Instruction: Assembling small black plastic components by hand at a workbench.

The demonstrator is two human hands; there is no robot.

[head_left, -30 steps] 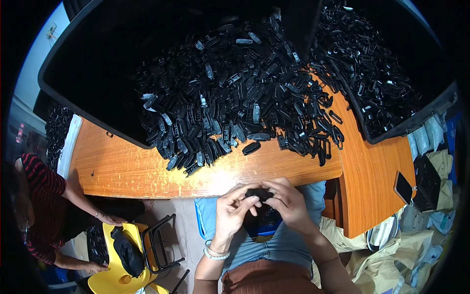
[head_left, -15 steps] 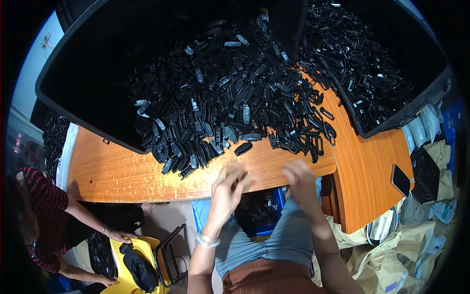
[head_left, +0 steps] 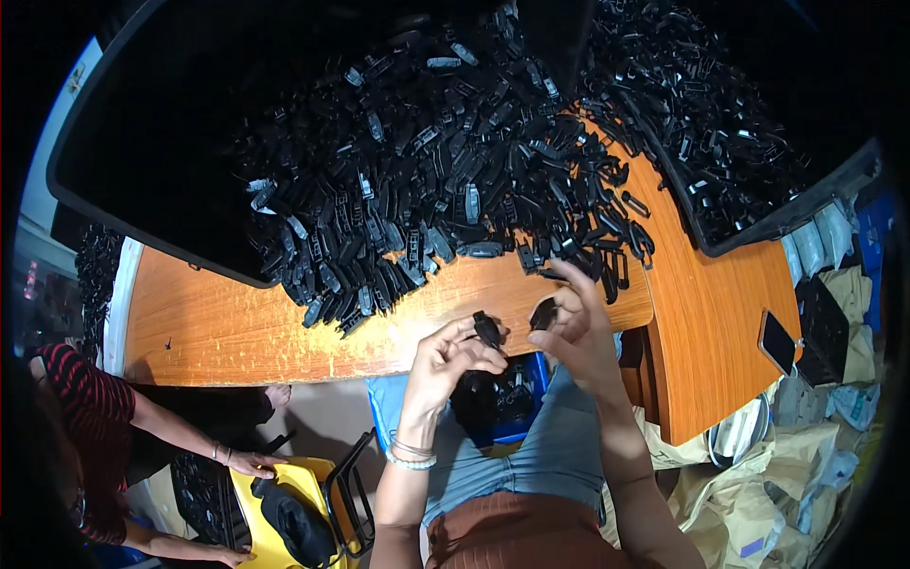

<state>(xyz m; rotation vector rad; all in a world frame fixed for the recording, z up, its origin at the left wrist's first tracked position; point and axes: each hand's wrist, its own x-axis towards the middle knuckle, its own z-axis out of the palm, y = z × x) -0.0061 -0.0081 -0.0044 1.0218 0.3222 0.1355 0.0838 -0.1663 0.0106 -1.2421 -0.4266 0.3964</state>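
My left hand is closed on a small dark plastic clip piece, held between thumb and fingers above the table's front edge. A short gap away, my right hand pinches another small dark plastic piece, with one finger stretched upward. The two pieces are apart. Just beyond my hands a large heap of loose black plastic clip parts spreads over the wooden table. Below them, between my knees, a blue bin contains more dark parts.
Big black tubs stand at the back left and back right, spilling parts. A phone lies at the right. Paper bags crowd the lower right. At lower left, a person's hands hold a yellow chair with a black bag on it.
My blurred hands have steadied, and a dark piece now shows in each. The right hand has risen slightly. At the left, the yellow chair and the other person's hands have shifted rightward.
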